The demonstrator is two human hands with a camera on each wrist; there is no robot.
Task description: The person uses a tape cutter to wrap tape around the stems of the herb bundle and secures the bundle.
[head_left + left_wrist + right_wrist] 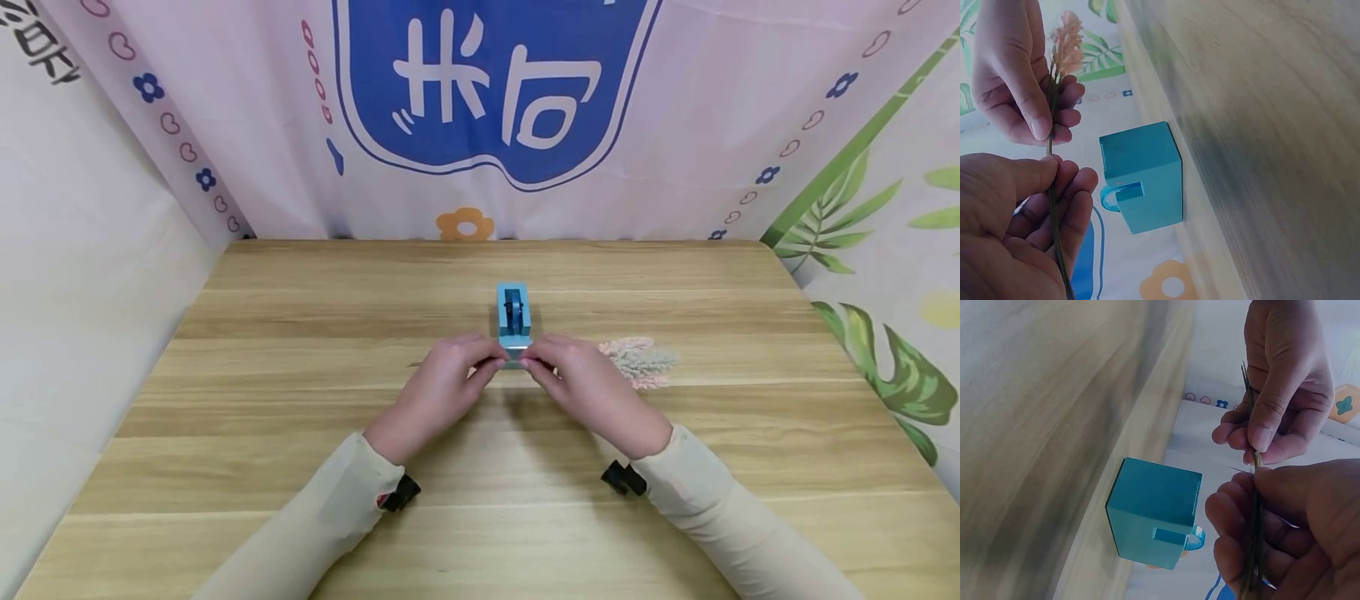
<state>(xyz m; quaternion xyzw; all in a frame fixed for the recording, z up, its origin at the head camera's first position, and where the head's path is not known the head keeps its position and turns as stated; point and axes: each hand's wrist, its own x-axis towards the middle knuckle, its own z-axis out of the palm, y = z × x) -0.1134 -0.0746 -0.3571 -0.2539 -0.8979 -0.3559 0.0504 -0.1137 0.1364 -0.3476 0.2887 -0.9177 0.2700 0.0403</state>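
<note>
A bunch of fluffy pink and pale green flowers (637,362) on thin dark stems (1255,519) is held level in front of a blue tape dispenser (514,310). My left hand (452,375) pinches the stems between thumb and fingers, nearer their bare ends. Close beside it, my right hand (588,382) pinches the same stems on the flower side. Between the fingertips in the right wrist view, a small pale patch shows on the stems; whether it is tape cannot be told. The dispenser stands upright on the table, just beyond both hands, with a roll inside.
The wooden table (225,400) runs back to a printed white curtain (285,150) with a blue emblem. Leaf-patterned cloth (885,250) hangs along the right side. Small black devices (624,478) are strapped at both wrists.
</note>
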